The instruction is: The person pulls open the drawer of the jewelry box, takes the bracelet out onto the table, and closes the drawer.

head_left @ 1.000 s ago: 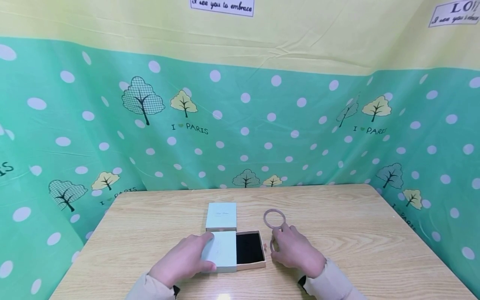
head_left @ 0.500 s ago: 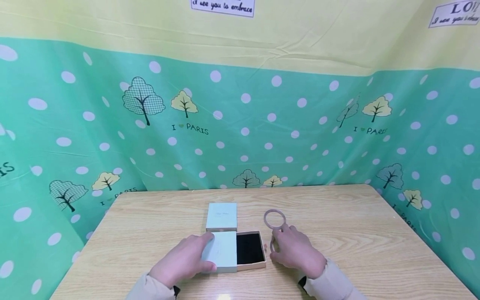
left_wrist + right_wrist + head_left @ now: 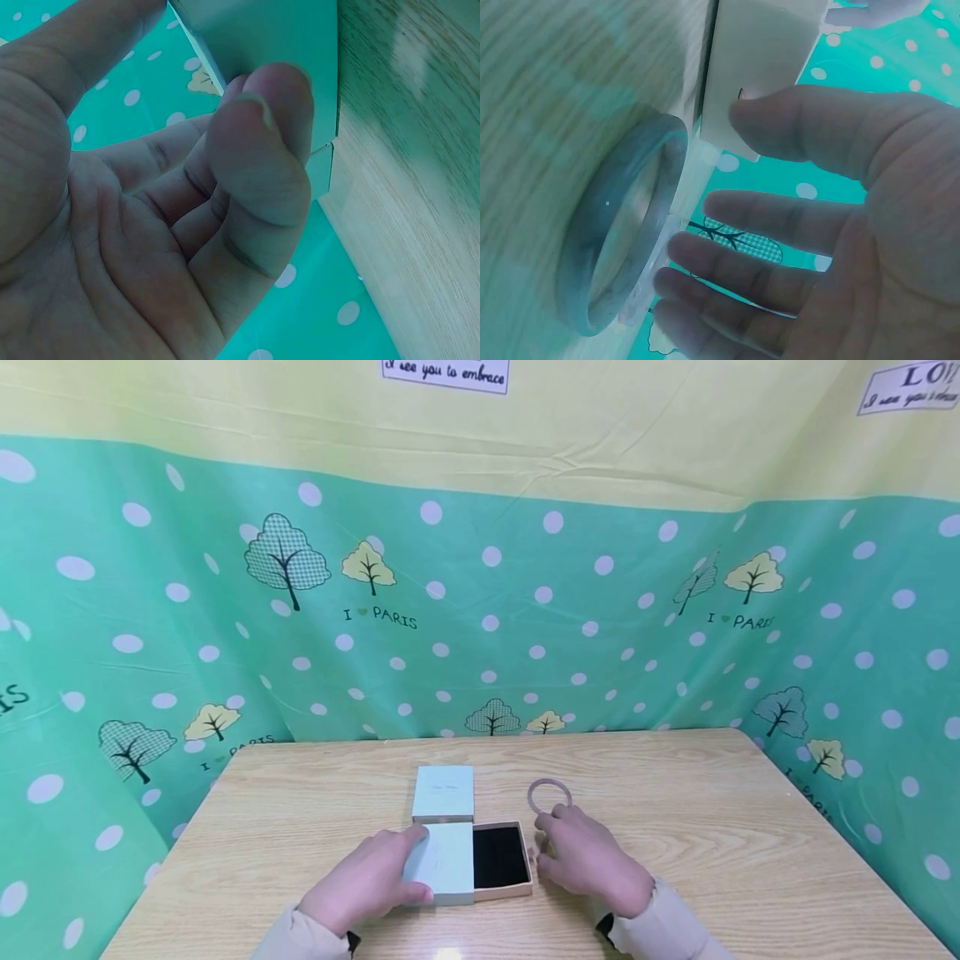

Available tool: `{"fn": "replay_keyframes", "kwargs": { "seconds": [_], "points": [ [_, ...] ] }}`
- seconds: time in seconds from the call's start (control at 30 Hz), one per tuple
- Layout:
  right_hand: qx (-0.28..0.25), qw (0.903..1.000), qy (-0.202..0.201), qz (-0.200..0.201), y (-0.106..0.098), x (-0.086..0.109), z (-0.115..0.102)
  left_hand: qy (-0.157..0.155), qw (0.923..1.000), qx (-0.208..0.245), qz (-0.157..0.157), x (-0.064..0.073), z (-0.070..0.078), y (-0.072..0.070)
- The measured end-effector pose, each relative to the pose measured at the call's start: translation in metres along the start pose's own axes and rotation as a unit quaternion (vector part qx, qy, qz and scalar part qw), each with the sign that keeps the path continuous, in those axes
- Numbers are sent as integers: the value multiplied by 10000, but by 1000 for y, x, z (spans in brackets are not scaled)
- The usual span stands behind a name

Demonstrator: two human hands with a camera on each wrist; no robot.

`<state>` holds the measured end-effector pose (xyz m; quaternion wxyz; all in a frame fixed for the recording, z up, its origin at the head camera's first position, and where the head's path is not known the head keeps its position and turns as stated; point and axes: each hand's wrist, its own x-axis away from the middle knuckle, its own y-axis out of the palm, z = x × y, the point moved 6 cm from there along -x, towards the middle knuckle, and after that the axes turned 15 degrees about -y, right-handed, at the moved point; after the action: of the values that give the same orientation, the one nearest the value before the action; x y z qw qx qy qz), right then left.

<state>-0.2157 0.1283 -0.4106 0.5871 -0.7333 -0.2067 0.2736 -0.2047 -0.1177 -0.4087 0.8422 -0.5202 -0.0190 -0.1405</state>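
My left hand (image 3: 371, 872) grips the pale blue sleeve of a drawer box (image 3: 448, 864), fingers at its far edge and thumb at its near edge. The box's tray (image 3: 517, 892) is pulled out to the right, showing a black pad (image 3: 498, 857). My right hand (image 3: 588, 860) hovers just right of the tray's front, its fingers spread with nothing between them. Under it, a greyish bangle (image 3: 581, 232) lies on the table, hidden by the hand in the head view. The right thumb overlaps the tray front (image 3: 761, 56) in the right wrist view.
A second pale blue box (image 3: 444, 789), closed, stands right behind the first. Another bangle (image 3: 530, 797), light mauve, lies on the wooden table (image 3: 675, 793) beyond my right hand. A green dotted curtain (image 3: 450, 677) hangs along the table's back and sides.
My right hand's fingers have shifted slightly left towards the tray, covering the near bangle's edge that showed before. The left hand and both boxes have stayed put.
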Motion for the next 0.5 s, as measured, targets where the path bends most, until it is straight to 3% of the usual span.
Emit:
{"fn": "replay_keyframes", "kwargs": {
  "seconds": [0.5],
  "points": [
    [80, 9986, -445, 282, 0, -5, -8, -28, 10000, 28, -33, -1, 0, 0]
  ]
}}
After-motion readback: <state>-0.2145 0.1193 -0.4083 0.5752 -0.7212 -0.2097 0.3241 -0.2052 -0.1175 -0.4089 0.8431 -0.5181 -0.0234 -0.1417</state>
